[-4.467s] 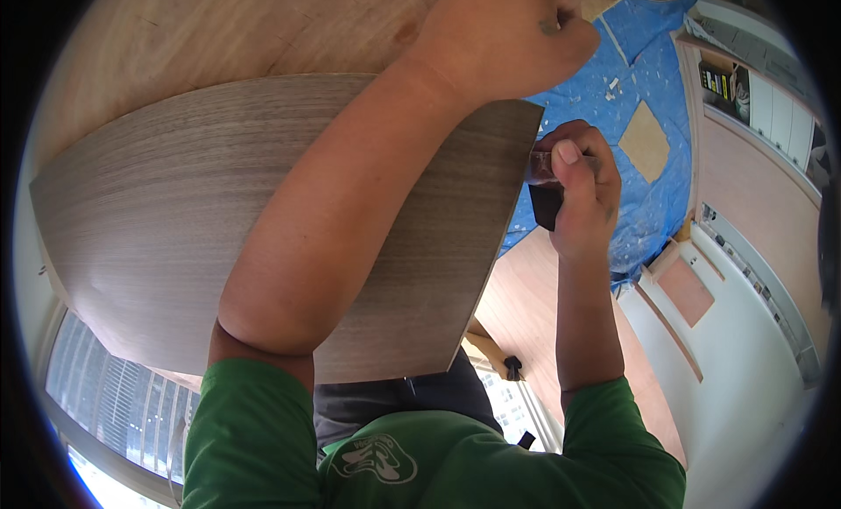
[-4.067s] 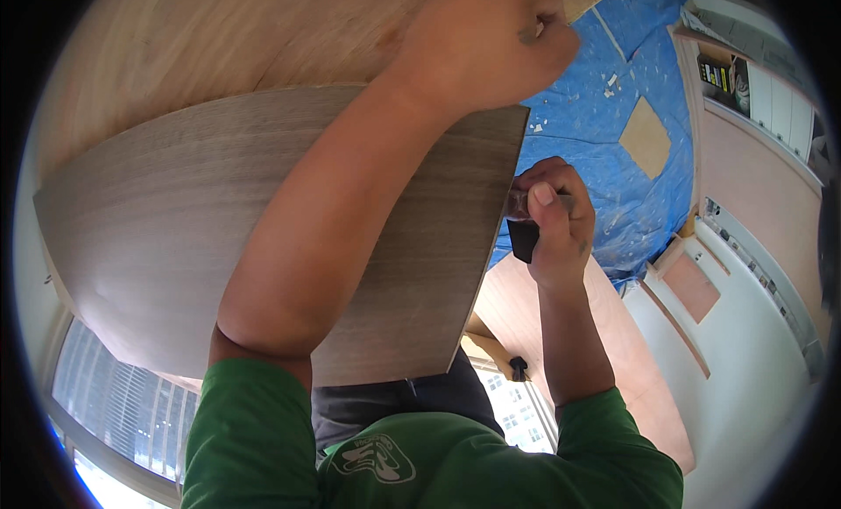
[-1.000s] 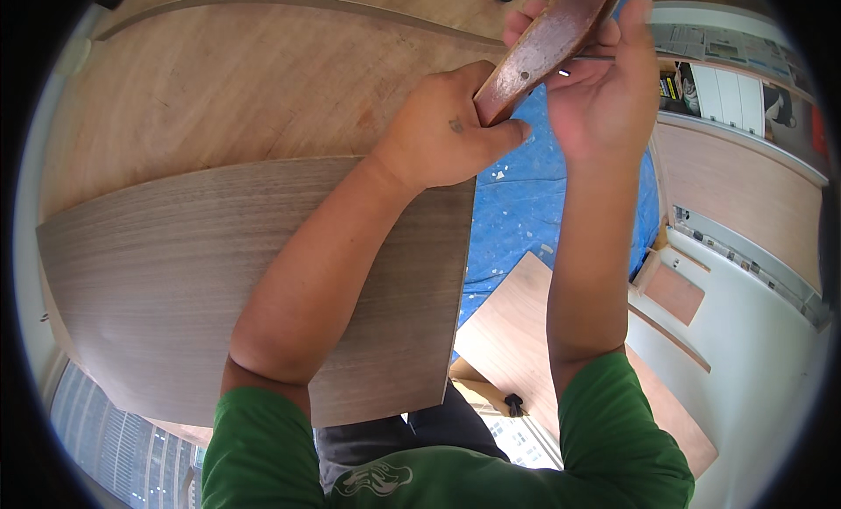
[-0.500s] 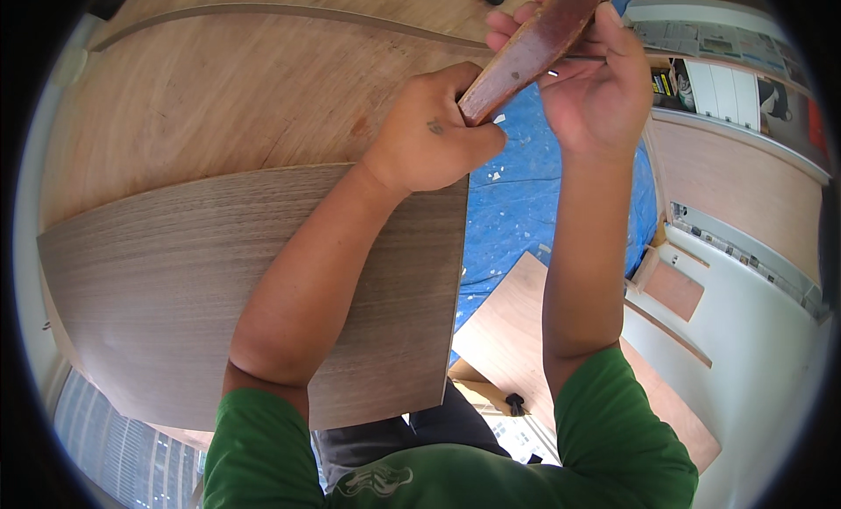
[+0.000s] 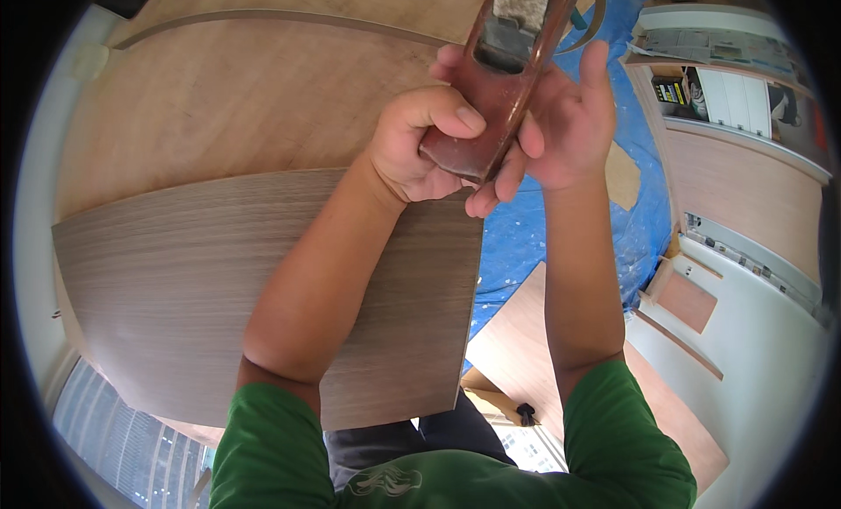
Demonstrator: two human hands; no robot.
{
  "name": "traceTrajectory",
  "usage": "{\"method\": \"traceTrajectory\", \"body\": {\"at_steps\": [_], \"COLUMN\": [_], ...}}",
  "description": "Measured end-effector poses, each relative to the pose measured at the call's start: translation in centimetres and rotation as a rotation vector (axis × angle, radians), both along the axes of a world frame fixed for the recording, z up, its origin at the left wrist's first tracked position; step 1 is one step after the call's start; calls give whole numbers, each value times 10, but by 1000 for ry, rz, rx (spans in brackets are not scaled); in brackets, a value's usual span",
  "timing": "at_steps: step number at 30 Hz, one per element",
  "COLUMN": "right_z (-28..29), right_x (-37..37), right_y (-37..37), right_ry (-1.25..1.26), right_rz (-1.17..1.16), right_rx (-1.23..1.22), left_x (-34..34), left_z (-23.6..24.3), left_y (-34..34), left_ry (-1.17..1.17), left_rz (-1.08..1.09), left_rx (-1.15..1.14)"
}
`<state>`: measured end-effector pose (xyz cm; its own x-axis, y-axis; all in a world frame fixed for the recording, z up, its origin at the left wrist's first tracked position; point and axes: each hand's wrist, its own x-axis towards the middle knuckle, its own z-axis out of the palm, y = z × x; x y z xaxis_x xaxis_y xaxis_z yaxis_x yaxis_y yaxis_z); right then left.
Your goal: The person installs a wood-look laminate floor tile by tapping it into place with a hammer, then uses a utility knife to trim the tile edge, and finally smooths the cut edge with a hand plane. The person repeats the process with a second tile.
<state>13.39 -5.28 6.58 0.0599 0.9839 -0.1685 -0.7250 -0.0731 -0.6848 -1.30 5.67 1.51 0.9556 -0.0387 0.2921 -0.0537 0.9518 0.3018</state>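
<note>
Both hands are wrapped around one thing right now: a reddish-brown wooden hand plane (image 5: 499,88), held up in the air above the workpiece, sole side turned toward the camera so the slot and the grey blade in it show near the top. My guess is it's tilted up like that so the blade can be looked at, not cut with.

Left hand (image 5: 419,145) is closed tight around the lower end of the plane body, thumb curled over the front. Right hand (image 5: 561,115) cradles the other side with a looser hold, palm against the wood and fingers spread up along it, more steadying than squeezing.

Right underneath sits a grey-brown veneered panel (image 5: 219,281), grain running sideways, lying flat on top of a bigger light plywood sheet (image 5: 236,97). The panel's right edge hangs out past the support, which looks to me like the edge being worked, since it's the one closest to the hands.

Further out, a blue tarp (image 5: 526,237) covers the floor, with a few plywood offcuts (image 5: 517,342) lying on it. White cabinet parts (image 5: 745,334) are over to the right. Green sleeves (image 5: 455,474) fill the bottom of the view.
</note>
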Motion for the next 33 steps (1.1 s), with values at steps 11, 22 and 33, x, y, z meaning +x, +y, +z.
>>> {"method": "traceTrajectory", "body": {"at_steps": [11,22,33], "right_z": [14,26,34], "right_x": [-34,-18,-20], "right_y": [33,15,11], "right_ry": [-118,-809,-675], "right_rz": [-447,-727,-695], "right_rx": [-148,-340,-180], "left_x": [-3,7,4], "left_z": [0,19,9], "left_y": [12,1,8], "left_ry": [-30,505,266], "left_rz": [-1,383,223], "left_rx": [17,568,304]}}
